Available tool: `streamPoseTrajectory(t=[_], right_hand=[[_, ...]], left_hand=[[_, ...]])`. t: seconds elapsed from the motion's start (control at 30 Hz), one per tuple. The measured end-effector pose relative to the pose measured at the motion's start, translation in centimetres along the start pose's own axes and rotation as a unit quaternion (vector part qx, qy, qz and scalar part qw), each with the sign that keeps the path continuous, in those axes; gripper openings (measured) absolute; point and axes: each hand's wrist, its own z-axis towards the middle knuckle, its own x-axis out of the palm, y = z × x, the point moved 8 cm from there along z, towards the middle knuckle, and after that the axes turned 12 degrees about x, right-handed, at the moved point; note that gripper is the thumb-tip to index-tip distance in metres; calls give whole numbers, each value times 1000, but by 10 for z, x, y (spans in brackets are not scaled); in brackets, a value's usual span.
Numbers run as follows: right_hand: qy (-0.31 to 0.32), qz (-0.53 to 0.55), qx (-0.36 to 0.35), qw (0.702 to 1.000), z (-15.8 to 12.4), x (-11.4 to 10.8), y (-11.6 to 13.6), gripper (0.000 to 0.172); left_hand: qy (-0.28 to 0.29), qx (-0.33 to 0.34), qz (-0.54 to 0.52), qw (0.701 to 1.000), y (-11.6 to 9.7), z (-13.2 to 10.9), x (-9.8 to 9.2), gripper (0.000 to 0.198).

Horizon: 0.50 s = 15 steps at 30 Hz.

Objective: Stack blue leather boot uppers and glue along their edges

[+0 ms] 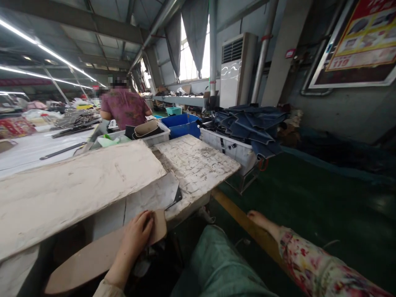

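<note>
On the left, a white-topped worktable [21, 154] carries a long, dark, flat strip [62, 151]. In front of it, a thick, creased, off-white slab [74, 185] stretches from the left edge towards the middle. Below the slab's near edge lies a long, flat, tan board with a rounded end [89, 262], slanting up from the lower left. Farther back, a co-worker in a patterned maroon top [125, 107] has their back turned.

The left hand [137, 231] lies back-up across the upper right end of the tan board, its fingers close together and bent over the surface. The thumb is hidden, so I cannot tell whether the hand pinches the board or only rests on it.

To the right of this hand, a cracked, dirty white slab [198, 165] reaches towards a white plastic crate [243, 154] heaped with dark blue fabric pieces [247, 123]. A leg in green trousers [222, 264] fills the bottom middle.

Farther right, the right hand [261, 220] extends from a floral sleeve [309, 260] over the dark green floor [297, 198], well apart from the tan board. Its fingers merge in the view; how far they are spread I cannot tell.
</note>
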Motion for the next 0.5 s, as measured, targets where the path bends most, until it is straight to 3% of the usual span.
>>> streamPoseTrajectory(t=[0.17,0.3,0.4,0.5], right_hand=[[-102,-13,-28,994,111,-95,80,30],[-187,-54,-48,980,175,-172,133,40],[-239,-98,-49,965,207,-215,153,48],[-264,-141,-33,954,233,-240,155,51]], left_hand=[[74,-50,6,996,7,34,12,52],[149,-135,17,980,7,33,16,51],[159,-173,10,972,4,30,12,53],[162,-193,2,968,9,27,12,57]])
